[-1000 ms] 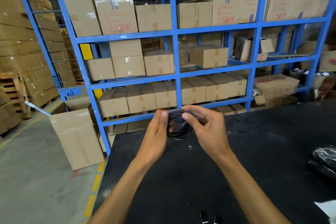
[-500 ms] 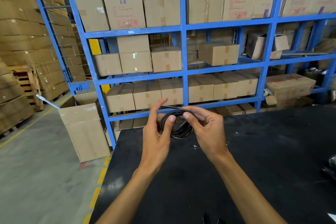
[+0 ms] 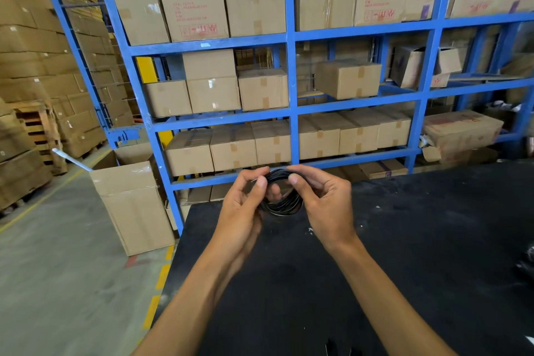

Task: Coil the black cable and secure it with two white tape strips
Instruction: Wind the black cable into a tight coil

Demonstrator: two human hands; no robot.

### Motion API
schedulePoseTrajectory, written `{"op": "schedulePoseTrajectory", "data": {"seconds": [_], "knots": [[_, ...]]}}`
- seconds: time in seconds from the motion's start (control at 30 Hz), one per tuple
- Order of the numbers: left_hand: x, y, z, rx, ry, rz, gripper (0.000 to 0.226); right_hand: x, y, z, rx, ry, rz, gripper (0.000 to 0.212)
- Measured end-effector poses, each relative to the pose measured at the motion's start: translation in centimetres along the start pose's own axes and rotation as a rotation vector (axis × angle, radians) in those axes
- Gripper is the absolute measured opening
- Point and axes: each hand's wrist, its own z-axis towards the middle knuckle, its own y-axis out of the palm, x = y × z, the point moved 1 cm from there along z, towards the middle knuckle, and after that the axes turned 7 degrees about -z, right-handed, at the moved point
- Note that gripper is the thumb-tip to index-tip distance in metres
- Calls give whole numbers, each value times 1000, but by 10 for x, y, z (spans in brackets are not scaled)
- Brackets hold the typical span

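A black cable (image 3: pixel 284 205) wound into a small round coil hangs in the air just above the far edge of the black table (image 3: pixel 404 254). My left hand (image 3: pixel 242 211) pinches the coil's left side, thumb on the front and fingers curled behind. My right hand (image 3: pixel 326 205) grips the coil's right side, thumb tip on its upper rim. No white tape strip is visible on the coil or in either hand.
Blue shelving (image 3: pixel 291 81) stacked with cardboard boxes stands right behind the table. An open tall carton (image 3: pixel 133 205) stands on the concrete floor to the left. A dark shiny bundle (image 3: pixel 527 263) lies at the table's right edge. Small black pieces (image 3: pixel 335 348) lie near the bottom edge.
The view has swung left and tilted slightly. My left fingers have curled round the coil, and both hands hold it in about the same place above the table edge.
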Motion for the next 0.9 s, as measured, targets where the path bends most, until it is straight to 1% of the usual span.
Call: {"op": "schedulePoseTrajectory", "data": {"seconds": [0.1,0.2,0.23,0.4,0.53,0.63,0.67,0.8,0.9], "knots": [[7,-2,1,-17,-46,-56,35,0,1,-2,6,-8,-17,17],[14,-4,2,-47,-97,-133,16,-4,4,-4,11,-8,3,16],[17,-4,2,-62,-119,-166,13,-5,5,-4,11,-9,3,16],[25,-8,-2,-129,-207,-310,15,-10,9,-9,23,-22,-4,17],[20,-14,-4,-139,-228,-333,20,-8,10,-16,37,-29,-17,18],[11,-15,-8,-75,-263,-281,29,2,11,-24,48,9,-22,18],[8,-14,-9,-43,-264,-254,28,6,11,-26,54,27,-24,18],[-5,-11,-12,81,-199,-214,15,17,13,-34,74,54,-21,18],[-13,-10,-15,105,-152,-200,14,20,12,-41,77,66,-1,19]]}}
